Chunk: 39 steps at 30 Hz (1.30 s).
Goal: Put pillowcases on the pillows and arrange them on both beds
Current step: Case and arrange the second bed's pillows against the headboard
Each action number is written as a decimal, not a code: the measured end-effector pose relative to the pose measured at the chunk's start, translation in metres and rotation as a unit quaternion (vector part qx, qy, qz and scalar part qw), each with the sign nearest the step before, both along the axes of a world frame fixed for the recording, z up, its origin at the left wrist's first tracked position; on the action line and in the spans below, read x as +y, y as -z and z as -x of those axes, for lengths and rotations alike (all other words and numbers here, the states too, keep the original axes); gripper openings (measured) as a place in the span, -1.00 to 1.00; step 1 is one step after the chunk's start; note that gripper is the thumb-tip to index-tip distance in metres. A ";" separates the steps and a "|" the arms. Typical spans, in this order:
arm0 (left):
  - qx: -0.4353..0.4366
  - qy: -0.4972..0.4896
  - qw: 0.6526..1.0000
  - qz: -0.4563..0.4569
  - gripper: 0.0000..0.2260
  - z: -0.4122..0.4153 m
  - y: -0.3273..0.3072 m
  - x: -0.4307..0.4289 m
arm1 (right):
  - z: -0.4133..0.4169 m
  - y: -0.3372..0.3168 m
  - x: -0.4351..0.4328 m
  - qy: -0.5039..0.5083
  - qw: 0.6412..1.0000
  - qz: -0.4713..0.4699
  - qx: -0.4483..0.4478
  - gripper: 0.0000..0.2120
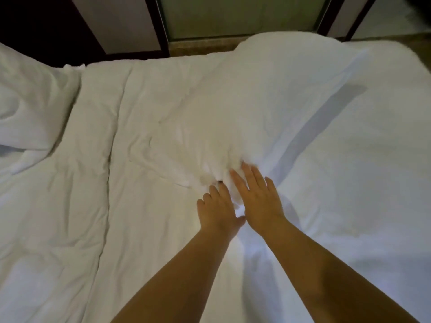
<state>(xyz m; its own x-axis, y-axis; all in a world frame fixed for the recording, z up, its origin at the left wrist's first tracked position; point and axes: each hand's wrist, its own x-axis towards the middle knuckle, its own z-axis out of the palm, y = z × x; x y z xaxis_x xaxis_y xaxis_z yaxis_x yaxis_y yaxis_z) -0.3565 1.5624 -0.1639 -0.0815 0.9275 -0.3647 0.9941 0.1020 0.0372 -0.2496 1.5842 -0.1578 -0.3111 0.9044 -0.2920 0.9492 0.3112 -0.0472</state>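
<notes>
Now both hands work at the near end of a white pillow (245, 101) that lies diagonally across the bed (349, 183), its far end reaching toward the headboard wall (130, 22). The left hand (218, 212) has its fingers curled down into bunched white fabric at the pillow's near end, pinching a fold of the pillowcase (205, 169). The right hand (258, 197) lies flat and spread, palm down, pressing the pillow's near corner without gripping anything. The two hands sit just beside each other, thumbs almost touching. A rumpled duvet (70, 206) covers the bed's left part, and a second pillow (30, 96) rests at the far left edge, well apart from the hands.
</notes>
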 end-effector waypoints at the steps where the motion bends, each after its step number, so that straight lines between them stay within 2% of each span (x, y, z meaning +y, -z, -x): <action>1: 0.002 -0.006 1.000 -0.012 -0.09 -0.006 0.004 0.010 | 0.001 0.003 0.010 -0.017 1.000 -0.009 -0.011 0.08; 4: -0.009 -0.020 0.999 -0.031 -0.23 -0.012 0.017 0.035 | 0.004 0.014 0.035 -0.036 0.999 -0.025 -0.012 -0.02; 8: -0.116 -0.003 0.993 -0.024 -0.74 0.000 0.033 0.052 | 0.008 0.032 0.050 -0.013 0.999 -0.034 0.025 -0.59; 10: -0.146 -0.003 0.989 0.001 -0.83 0.007 0.036 0.052 | 0.009 0.042 0.050 -0.031 0.999 -0.015 0.007 -0.76; 14: -0.097 -0.004 0.989 0.111 -0.79 0.007 0.042 0.033 | 0.016 0.062 0.034 -0.105 0.990 0.055 -0.080 -0.75; 17: -0.063 0.005 0.988 0.141 -0.75 0.008 0.045 0.017 | 0.020 0.065 0.019 -0.136 0.982 0.069 -0.111 -0.76; 28: -0.086 -0.026 0.994 0.062 -0.76 0.082 -0.013 -0.056 | 0.092 -0.005 -0.030 -0.206 0.971 0.051 -0.113 -0.79; 34: -0.108 -0.054 0.989 0.086 -0.73 0.134 -0.045 -0.165 | 0.149 -0.029 -0.136 -0.201 0.970 0.079 -0.110 -0.78; 39: -0.103 -0.080 0.984 0.119 -0.69 0.191 -0.039 -0.295 | 0.210 -0.032 -0.266 -0.200 0.964 0.144 -0.097 -0.76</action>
<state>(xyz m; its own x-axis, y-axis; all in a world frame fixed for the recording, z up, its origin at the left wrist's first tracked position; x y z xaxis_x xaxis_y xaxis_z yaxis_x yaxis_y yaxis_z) -0.5471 1.2669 -0.1247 -0.1202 0.7952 -0.5943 0.9386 0.2860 0.1928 -0.4600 1.3186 -0.1256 -0.5325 0.5963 -0.6008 0.7551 0.6553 -0.0189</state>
